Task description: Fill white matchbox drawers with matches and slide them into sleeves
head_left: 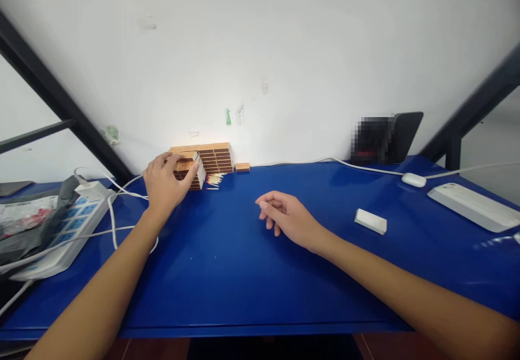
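My left hand (166, 184) reaches to the back of the blue table (227, 262) and grips a matchbox (194, 166) at the left end of a stack of brown matchboxes (215, 158) against the wall. Loose matches (214, 179) lie on the table just right of that hand. A single small matchbox (242, 167) sits beside the stack. My right hand (286, 216) hovers over the middle of the table with its fingers loosely curled and nothing in them.
A white power strip (67, 235) with plugs and white cables lies at the left, next to a dark plastic bag (36, 213). A small white box (370, 221), a white mouse-like device (413, 180) and a white flat device (471, 206) lie at the right.
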Motion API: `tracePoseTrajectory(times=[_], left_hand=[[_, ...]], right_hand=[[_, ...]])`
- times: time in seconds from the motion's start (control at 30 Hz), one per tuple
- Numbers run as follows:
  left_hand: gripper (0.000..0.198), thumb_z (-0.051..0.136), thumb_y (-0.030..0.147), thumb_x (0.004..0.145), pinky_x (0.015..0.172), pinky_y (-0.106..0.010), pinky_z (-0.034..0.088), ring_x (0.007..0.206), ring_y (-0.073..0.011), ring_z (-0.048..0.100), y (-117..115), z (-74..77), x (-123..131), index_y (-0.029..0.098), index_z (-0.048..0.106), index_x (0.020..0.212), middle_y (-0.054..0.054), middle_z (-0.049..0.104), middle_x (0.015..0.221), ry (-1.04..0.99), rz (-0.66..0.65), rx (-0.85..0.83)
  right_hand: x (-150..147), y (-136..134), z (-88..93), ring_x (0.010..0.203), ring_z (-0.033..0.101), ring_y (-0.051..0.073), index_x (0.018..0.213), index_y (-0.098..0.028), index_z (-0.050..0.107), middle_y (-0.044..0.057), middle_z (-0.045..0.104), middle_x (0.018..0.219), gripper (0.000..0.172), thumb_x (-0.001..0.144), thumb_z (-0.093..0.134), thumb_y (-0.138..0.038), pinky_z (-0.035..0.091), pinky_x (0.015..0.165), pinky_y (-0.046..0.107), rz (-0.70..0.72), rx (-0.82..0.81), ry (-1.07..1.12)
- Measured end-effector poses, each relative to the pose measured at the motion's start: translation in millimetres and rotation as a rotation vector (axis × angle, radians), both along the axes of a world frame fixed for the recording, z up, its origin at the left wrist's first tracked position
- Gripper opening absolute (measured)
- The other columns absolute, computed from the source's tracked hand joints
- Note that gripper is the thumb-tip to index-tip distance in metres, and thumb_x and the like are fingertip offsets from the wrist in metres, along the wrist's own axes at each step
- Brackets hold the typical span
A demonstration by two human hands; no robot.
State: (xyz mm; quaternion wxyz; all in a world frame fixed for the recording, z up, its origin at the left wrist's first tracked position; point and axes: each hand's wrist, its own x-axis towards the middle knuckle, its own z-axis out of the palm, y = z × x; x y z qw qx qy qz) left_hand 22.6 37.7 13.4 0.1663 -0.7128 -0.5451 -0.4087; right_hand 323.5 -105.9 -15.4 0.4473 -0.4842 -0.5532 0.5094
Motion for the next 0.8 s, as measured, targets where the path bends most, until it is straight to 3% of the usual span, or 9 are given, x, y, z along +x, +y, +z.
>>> tracePoseTrajectory(times=[0.3,0.53,0.8], left_hand=[[0.053,0.059,0.062,0.099,0.117,-0.054,0.046,0.130,-0.0370,0.066,1.2,1.4,-2.1,0.017,0.077,0.124,-0.017,0.075,0.134,0.051,-0.104,-0.023],[0.058,0.058,0.061,0.100,0.121,-0.057,0.044,0.139,-0.0399,0.061,-5.2,4.0,-1.2,0.017,0.072,0.135,-0.020,0.068,0.146,-0.066,0.018,-0.076],[0.055,0.058,0.061,0.099,0.124,-0.058,0.041,0.145,-0.0403,0.056,-7.6,4.4,-0.7,0.019,0.071,0.131,-0.019,0.064,0.151,-0.078,0.017,-0.114]], right_hand=[[1.8,1.3,-2.6,0.064,0.063,0.012,0.109,-0.018,0.069,0.003,0.070,0.086,0.030,0.100,0.067,-0.046,0.052,0.048,0.023,0.026,0.011,-0.010],[2.2,0.4,-0.1,0.064,0.063,0.012,0.108,-0.018,0.069,0.003,0.070,0.086,0.031,0.100,0.068,-0.048,0.052,0.049,0.023,0.034,0.024,-0.011],[2.9,-1.8,4.8,0.063,0.062,0.012,0.107,-0.018,0.069,0.003,0.070,0.086,0.030,0.101,0.068,-0.048,0.052,0.050,0.023,0.040,0.013,-0.023]])
